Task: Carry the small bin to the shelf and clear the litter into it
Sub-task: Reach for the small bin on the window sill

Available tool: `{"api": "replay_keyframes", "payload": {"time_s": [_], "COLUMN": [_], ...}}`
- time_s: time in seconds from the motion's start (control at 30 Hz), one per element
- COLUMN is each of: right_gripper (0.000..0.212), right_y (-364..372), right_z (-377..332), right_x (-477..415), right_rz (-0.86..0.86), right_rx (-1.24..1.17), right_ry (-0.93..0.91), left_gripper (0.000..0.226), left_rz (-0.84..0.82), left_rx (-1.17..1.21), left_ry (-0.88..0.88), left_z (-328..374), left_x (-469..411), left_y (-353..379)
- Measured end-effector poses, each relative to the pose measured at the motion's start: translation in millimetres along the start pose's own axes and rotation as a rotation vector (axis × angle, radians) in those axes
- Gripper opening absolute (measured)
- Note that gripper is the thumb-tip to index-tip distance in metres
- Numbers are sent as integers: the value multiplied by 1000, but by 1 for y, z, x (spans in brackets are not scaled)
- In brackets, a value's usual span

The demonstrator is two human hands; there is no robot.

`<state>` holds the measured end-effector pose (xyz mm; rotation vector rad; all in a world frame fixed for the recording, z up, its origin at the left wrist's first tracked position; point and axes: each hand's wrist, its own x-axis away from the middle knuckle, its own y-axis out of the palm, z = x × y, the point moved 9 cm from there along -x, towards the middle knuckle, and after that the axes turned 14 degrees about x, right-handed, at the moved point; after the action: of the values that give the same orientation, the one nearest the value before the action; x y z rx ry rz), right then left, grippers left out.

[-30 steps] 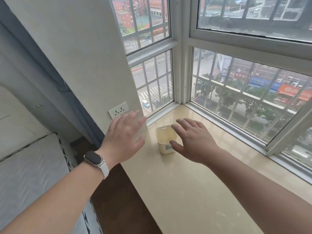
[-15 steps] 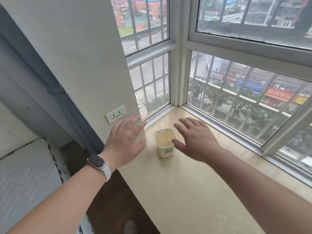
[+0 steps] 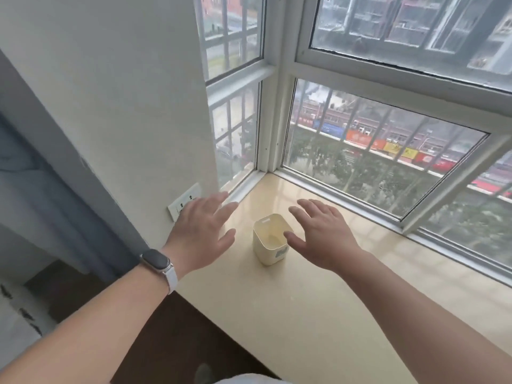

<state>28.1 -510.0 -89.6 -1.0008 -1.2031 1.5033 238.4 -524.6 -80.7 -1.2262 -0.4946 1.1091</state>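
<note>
A small cream-coloured bin [image 3: 270, 239], square with rounded corners and a sticker on its front, stands upright on the beige stone window ledge [image 3: 318, 314]. It looks empty inside. My left hand [image 3: 203, 234], with a watch on the wrist, hovers to the left of the bin with fingers spread, not touching it. My right hand [image 3: 321, 234] hovers just right of the bin, fingers apart, thumb close to the rim; I cannot tell whether it touches. No litter or shelf is in view.
Windows [image 3: 388, 167] with bars close the ledge at the back and left. A wall with a white socket [image 3: 184, 205] rises at the left. A grey curtain [image 3: 50, 189] hangs further left. Dark wood floor [image 3: 171, 336] lies below the ledge edge.
The view has tilted down and closer to the ledge. Both hands stay spread on either side of the bin, the right thumb now nearer its rim.
</note>
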Motion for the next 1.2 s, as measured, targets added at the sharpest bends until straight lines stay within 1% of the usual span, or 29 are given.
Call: {"api": "replay_keyframes", "payload": {"time_s": [0.1,0.23,0.33,0.43,0.63,0.73,0.87,0.97,1.03,1.13,1.2], "right_gripper": [59,62,61,60,65,63,79,81,79,64,63], "right_y": [-4,-2,-1,1,25,43,67,85,99,121,135], "right_z": [-24,-51,-60,-59,-38,-24,-8,3,12,27,34], "right_x": [-11,-22,-31,-35,-28,-26,-31,-35,-37,-39,-41], "right_rz": [-29,-70,-97,-112,-172,-202,-227,-236,-243,-263,-289], "right_rx": [13,33,49,57,43,14,-42,-75,-98,-132,-165], "right_ry": [65,100,116,145,212,232,235,220,213,208,205], "left_gripper": [54,51,50,50,55,55,53,54,54,55,54], "left_rz": [-38,-14,-8,-62,-207,-241,-275,-309,-324,-364,-394], "left_rx": [55,93,108,119,129,130,122,88,71,49,57], "left_ry": [29,123,155,158,139,160,179,146,115,83,88], "left_z": [-31,-55,-70,-81,-76,-64,-49,-44,-43,-44,-44], "left_x": [0,-6,-10,-16,-41,-52,-65,-77,-86,-97,-101], "left_y": [-4,-11,-10,2,41,58,79,100,114,136,149]}}
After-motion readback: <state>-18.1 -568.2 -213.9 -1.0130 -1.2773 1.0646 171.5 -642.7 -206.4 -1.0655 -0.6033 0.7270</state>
